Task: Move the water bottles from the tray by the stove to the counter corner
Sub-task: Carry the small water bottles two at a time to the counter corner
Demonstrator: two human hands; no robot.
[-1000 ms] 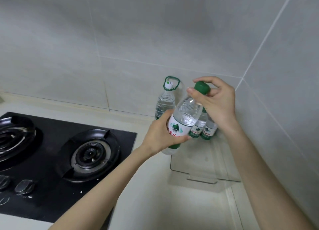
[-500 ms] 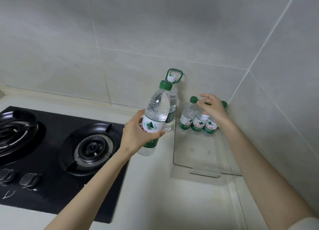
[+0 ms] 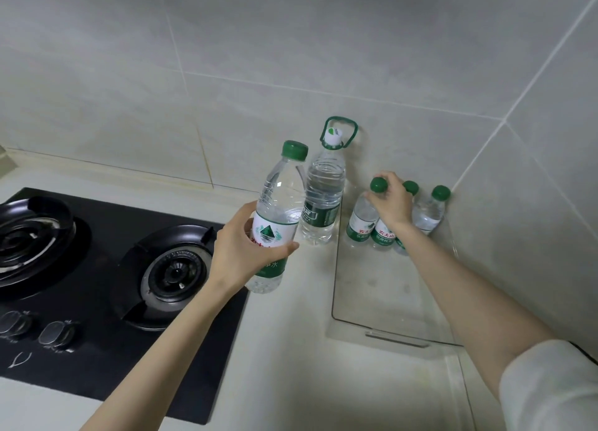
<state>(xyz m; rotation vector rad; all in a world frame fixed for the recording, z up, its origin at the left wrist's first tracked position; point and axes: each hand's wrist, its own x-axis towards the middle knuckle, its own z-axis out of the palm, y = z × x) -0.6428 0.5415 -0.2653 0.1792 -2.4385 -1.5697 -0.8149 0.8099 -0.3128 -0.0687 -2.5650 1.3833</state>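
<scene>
Head view: left hand [image 3: 239,252] clamps its fingers round a mountain-logo bottle [image 3: 278,200], right hand [image 3: 393,204] curls fingers round a small 农夫山 bottle [image 3: 361,220] at the far edge of the tray [image 3: 388,304].

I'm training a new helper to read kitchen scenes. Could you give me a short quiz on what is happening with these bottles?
1. True or false: the left hand holds a mid-size bottle around its label.
2. How many small bottles stand in the clear tray? A) two B) three C) five
3. Fill in: the right hand holds the ____ small bottle of the row.

Key: 1 true; 2 B; 3 leftmost, that is, the leftmost small bottle, held near its neck.
</scene>
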